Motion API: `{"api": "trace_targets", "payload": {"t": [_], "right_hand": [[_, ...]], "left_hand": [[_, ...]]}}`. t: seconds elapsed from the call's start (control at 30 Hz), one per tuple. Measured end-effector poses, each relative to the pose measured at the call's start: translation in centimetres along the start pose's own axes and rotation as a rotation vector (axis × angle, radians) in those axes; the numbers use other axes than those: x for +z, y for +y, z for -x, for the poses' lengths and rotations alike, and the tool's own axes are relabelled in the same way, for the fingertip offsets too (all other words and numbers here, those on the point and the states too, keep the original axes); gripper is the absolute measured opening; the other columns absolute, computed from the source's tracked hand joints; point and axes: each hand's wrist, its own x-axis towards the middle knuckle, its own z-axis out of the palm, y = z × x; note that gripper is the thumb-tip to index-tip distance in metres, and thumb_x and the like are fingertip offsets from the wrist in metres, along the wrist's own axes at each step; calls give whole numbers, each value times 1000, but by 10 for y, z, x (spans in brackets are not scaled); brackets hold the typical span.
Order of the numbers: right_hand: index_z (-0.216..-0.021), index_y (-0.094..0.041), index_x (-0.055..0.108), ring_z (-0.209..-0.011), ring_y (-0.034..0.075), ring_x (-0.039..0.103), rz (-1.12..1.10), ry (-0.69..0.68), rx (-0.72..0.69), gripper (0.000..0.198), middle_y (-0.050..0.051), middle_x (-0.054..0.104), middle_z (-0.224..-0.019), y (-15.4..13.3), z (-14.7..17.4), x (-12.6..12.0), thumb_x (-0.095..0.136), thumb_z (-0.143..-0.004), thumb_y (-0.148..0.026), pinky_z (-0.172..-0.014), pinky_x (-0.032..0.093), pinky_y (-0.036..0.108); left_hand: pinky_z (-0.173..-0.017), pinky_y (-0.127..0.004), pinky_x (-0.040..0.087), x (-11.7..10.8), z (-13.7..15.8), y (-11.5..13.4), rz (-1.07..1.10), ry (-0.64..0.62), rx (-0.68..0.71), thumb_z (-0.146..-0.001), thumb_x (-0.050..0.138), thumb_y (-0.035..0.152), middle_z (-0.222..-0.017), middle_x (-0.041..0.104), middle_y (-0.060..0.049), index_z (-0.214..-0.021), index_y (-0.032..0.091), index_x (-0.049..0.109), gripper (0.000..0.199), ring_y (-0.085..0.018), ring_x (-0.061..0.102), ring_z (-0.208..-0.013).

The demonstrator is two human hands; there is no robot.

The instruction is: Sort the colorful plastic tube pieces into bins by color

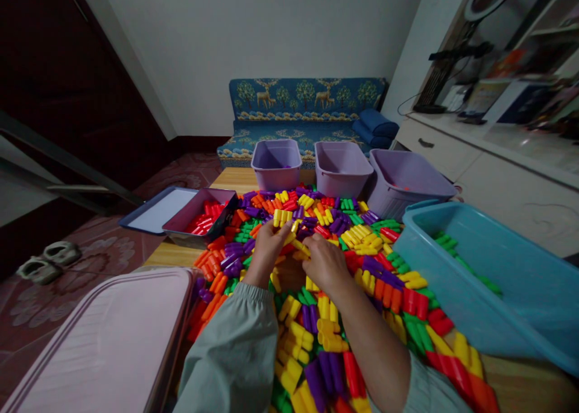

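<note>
My left hand (269, 247) is closed round several yellow plastic building pieces (283, 218), shaped like joined tubes, over the middle of the pile. Beside it, my right hand (324, 261) has its fingers closed on another yellow piece (300, 247); its fingertips are partly hidden. The two hands nearly meet. Under and around them spread many loose tube-shaped pieces in yellow, red, orange, green and purple, such as these purple pieces (324, 374) nearer me and a yellow cluster (362, 238) to the right.
Three lilac bins (275, 178) (341, 184) (393, 196) line the far table edge. At right stands a large blue tub (456, 304) with green pieces inside. An open box (181, 237) at left holds red pieces; a pink lid (117, 334) lies nearer me. A patterned sofa (298, 129) is behind.
</note>
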Motion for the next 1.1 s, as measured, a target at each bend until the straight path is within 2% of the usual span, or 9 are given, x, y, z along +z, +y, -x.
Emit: {"api": "trace_targets", "payload": {"t": [0.1,0.2,0.27,0.37,0.53,0.73,0.87,1.0,1.1], "right_hand": [[-100,-16,65,-96,26,66,-141,125,166,25,12,68,-106,16,-9,-4,65,-80,-32,-78,47,32],[-93,-17,66,-85,25,66,-401,202,256,31,9,71,-92,30,-15,-7,69,-77,-43,-72,48,32],[-92,-18,66,-79,23,67,-651,240,220,32,7,72,-86,35,-17,-7,69,-75,-46,-70,49,31],[-96,-17,66,-82,22,67,-945,273,87,33,6,73,-92,37,-19,-5,68,-76,-44,-74,52,32],[-108,-16,64,-90,23,69,-1132,261,35,40,7,73,-100,32,-20,-2,70,-74,-36,-81,54,34],[-102,-15,67,-80,24,71,-1171,260,96,42,7,74,-92,33,-19,1,74,-70,-42,-70,56,32],[-107,-15,70,-65,22,67,-1088,248,119,46,6,72,-83,36,-20,8,71,-72,-46,-55,53,30],[-112,-14,71,-65,18,66,-999,317,47,42,11,69,-105,35,-21,12,66,-76,-34,-60,54,30],[-114,-15,70,-76,19,69,-991,299,-19,40,11,68,-109,32,-21,12,63,-76,-26,-71,56,31]], "left_hand": [[-56,-22,42,3,2,1,69,-47,-54,-63,77,48,-70,66,-2,-85,11,67,45,-13,56,-60],[-57,-22,42,6,4,1,117,-97,-84,-64,77,48,-74,67,-2,-91,10,67,48,-13,57,-61],[-58,-22,41,7,5,1,113,-142,-105,-65,78,48,-75,67,-2,-93,10,67,49,-13,57,-61],[-58,-23,40,8,8,3,102,-242,-137,-65,78,48,-75,67,-3,-95,10,68,49,-14,57,-62],[-61,-23,41,11,12,8,88,-320,-148,-63,81,45,-78,69,-4,-97,11,70,50,-15,59,-66],[-64,-23,44,15,16,12,96,-454,-176,-60,83,38,-78,70,-5,-88,11,69,42,-16,61,-69],[-68,-24,48,16,23,20,192,-491,-195,-61,83,32,-89,72,-5,-98,14,68,44,-17,65,-77],[-66,-23,49,14,26,24,229,-460,-214,-70,78,38,-103,71,-7,-110,17,66,47,-18,66,-85],[-66,-23,50,14,25,23,208,-417,-229,-73,76,44,-103,72,-8,-112,15,66,49,-19,67,-84]]}}
